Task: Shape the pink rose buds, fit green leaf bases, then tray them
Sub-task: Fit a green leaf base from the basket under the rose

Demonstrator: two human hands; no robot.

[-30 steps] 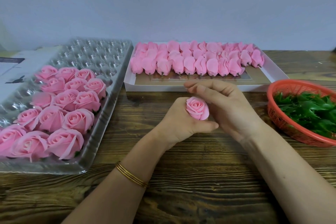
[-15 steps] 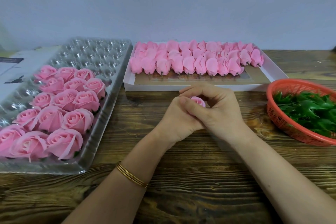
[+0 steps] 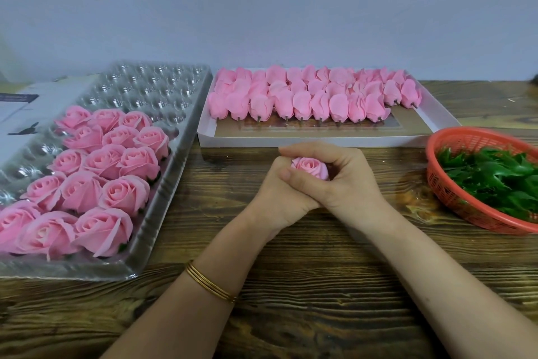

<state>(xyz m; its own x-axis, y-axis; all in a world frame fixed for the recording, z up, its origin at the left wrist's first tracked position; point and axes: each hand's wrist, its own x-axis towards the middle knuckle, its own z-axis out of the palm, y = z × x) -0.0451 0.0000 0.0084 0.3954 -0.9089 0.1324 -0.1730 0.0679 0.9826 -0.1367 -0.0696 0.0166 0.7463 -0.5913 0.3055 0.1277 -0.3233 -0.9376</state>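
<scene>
Cupping a soft pink bud (image 3: 310, 166) over the grained wooden table (image 3: 291, 315), left hand (image 3: 279, 198) and right hand (image 3: 349, 184) curl round it. Ruffled roses (image 3: 102, 160) sit in a clear dimpled tray (image 3: 163, 82); glossy leaves (image 3: 495, 178) fill a red mesh basket (image 3: 454, 189). Print on the paper (image 3: 23, 114) is unreadable.

A: Left of frame?
B: Blister tray (image 3: 163, 90), shaped roses (image 3: 102, 160) in its lower rows.
A: Upper centre?
B: Box (image 3: 320, 141), unshaped buds (image 3: 302, 102) inside.
A: Right edge?
B: Basket (image 3: 454, 137), leaf bases (image 3: 495, 181) in it.
A: Centre?
B: Left hand (image 3: 279, 198), right hand (image 3: 349, 184), one rose (image 3: 310, 166) between.
</scene>
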